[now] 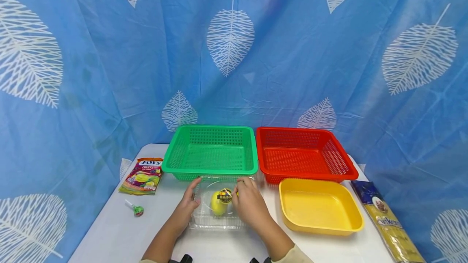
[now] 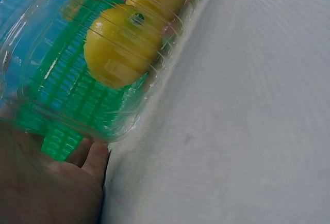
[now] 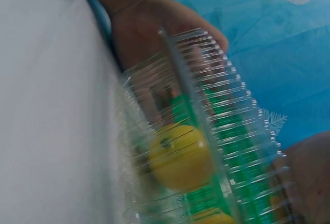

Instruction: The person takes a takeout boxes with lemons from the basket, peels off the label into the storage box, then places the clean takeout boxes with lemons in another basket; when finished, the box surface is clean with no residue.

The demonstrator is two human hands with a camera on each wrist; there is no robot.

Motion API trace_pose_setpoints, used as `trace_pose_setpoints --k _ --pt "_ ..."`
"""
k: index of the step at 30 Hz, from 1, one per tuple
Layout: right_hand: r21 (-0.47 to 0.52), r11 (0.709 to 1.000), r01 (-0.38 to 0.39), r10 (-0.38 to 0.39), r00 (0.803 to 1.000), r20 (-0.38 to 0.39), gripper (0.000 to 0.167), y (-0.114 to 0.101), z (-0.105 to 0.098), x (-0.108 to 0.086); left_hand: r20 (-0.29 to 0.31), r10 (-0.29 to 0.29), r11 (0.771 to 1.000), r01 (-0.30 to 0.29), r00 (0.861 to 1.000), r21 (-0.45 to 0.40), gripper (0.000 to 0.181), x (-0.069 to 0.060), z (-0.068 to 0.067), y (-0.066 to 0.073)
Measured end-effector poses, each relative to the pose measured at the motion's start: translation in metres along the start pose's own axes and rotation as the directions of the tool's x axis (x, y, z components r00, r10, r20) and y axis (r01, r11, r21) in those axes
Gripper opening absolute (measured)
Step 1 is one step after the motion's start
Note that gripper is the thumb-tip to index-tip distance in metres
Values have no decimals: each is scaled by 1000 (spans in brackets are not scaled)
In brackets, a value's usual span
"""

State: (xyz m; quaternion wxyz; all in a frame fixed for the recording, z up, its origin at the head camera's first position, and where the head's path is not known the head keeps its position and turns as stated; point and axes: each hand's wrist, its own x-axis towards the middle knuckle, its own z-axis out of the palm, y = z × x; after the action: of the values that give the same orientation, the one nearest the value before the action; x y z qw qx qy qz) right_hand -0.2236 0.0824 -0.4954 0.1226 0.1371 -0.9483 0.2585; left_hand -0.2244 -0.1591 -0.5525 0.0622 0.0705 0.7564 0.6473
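A clear plastic fruit box [image 1: 204, 223] with a black and gold label [image 1: 224, 196] lies on the table at front centre. Two lemons [image 2: 122, 46] show inside it in the left wrist view; one lemon [image 1: 218, 205] stands out under the lid from above. My left hand [image 1: 185, 207] rests against the box's left end, thumb and fingers spread along it. At the opposite end, my right hand [image 1: 251, 205] bends its fingers over the lid and edge. It hides part of the second lemon. In the right wrist view, the box's ribbed side faces the camera, with a lemon [image 3: 180, 157] behind it.
Behind the box stand a green basket [image 1: 210, 171] and a red basket [image 1: 310, 173]. A yellow basin [image 1: 321, 206] is at right, beside a gold and blue packet [image 1: 389, 226]. Leftward lie a candy bag [image 1: 142, 177] and a lollipop [image 1: 137, 210]. A blue curtain [image 1: 270, 88] hangs behind.
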Motion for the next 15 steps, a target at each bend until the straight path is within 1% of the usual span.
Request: trace_pose_setpoints --k 2,4,9,11,15 --pt "19 1000 -13 13 1000 -5 14 0 0 0 -1 6 1000 -6 1000 -5 74 0 0 0" --pt "27 999 -25 25 1000 -6 16 -1 0 -1 -3 13 1000 -13 1000 -7 75 0 0 -1" --pt "-8 1000 -20 19 1000 -14 17 -2 0 -1 0 28 999 -27 1000 -17 76 0 0 -2" --pt "-25 1000 -16 16 1000 -6 20 -2 0 -1 2 30 999 -29 1000 -21 76 0 0 -2" --pt "-45 999 -6 8 999 32 20 -2 -2 -1 1 28 999 -28 1000 -17 76 0 0 -2"
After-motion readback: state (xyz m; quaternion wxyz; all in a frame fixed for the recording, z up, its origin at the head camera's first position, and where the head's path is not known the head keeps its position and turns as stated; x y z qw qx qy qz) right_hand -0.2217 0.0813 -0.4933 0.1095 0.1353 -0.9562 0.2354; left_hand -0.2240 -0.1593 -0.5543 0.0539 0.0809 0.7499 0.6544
